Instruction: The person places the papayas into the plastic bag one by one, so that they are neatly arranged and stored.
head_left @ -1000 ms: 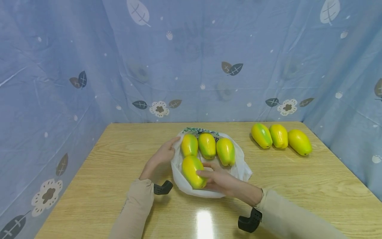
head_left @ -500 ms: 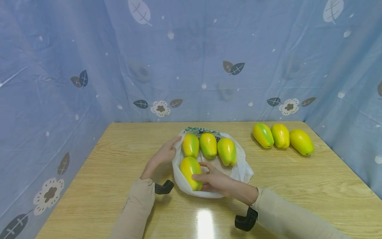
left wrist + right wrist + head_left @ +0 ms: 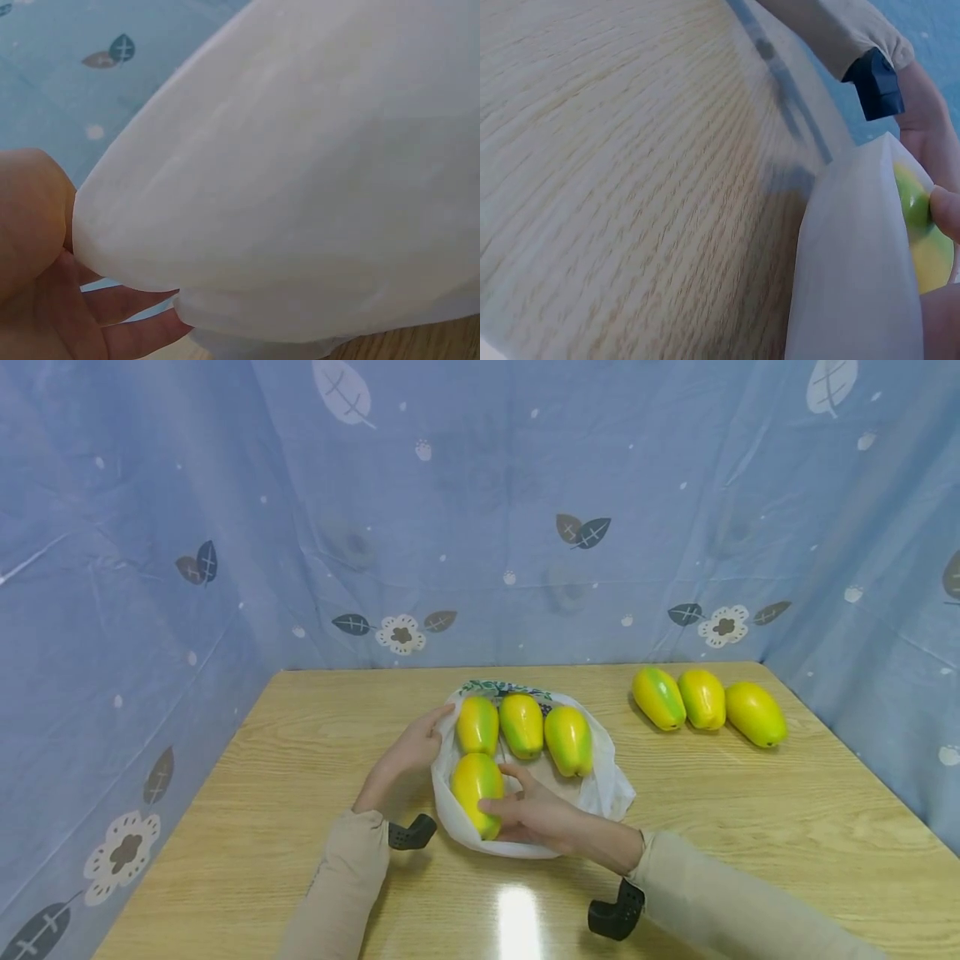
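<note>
A white cloth bag (image 3: 540, 850) lies on the table with its mouth open towards me and a printed pattern on its far edge. My left hand (image 3: 408, 752) holds the bag's left rim; in the left wrist view the white cloth (image 3: 285, 180) lies between thumb and fingers. Inside, at the near left, sits a yellow-green papaya (image 3: 474, 789), which my right hand (image 3: 547, 814) grips from its right side. In the right wrist view a thumb presses on this papaya (image 3: 915, 206). Three more papayas (image 3: 522, 725) stand in a row further back in the bag.
To the right at the back of the wooden table (image 3: 300, 760), three papayas (image 3: 702, 700) lie close together outside the bag. A blue curtain (image 3: 480, 510) with leaf and flower prints hangs behind and at both sides.
The right hand and its papaya have shifted slightly left and down in the bag, and the papaya now stands more upright in the picture. My left hand stays at the rim.
</note>
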A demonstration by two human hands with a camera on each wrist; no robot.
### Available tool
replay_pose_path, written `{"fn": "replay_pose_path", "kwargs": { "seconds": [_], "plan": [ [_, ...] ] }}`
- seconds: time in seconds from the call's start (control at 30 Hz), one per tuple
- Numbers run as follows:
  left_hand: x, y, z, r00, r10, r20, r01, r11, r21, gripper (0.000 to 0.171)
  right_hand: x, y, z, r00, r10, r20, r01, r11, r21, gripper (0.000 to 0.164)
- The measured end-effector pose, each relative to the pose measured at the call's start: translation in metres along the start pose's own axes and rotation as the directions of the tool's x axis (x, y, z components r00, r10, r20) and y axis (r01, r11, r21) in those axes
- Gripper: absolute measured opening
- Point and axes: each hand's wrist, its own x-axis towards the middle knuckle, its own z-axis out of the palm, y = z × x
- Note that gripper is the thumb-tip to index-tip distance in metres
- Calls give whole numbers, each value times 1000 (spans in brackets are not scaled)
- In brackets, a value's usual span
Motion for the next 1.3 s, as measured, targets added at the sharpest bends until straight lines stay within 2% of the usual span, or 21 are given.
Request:
{"fn": "replay_pose_path", "kwargs": {
  "seconds": [0.4,1.0,1.17,1.3],
  "plan": [
    [0,-1,-1,1000,0,-3,0,1000,-16,55,1,-4,7,999,6,-44,-9,999,-50,82],
    [1,-3,-1,1000,-11,3,11,1000,-22,56,0,-6,-11,997,-2,-78,-1,1000,-28,83],
    [2,-3,-1,1000,0,8,0,1000,-10,55,-4,-11,-23,995,-18,-102,10,997,-81,74],
    [2,-4,-1,1000,8,7,-8,1000,-1,55,-12,-17,-43,997,-39,-71,33,995,-93,62]
  ]
}}
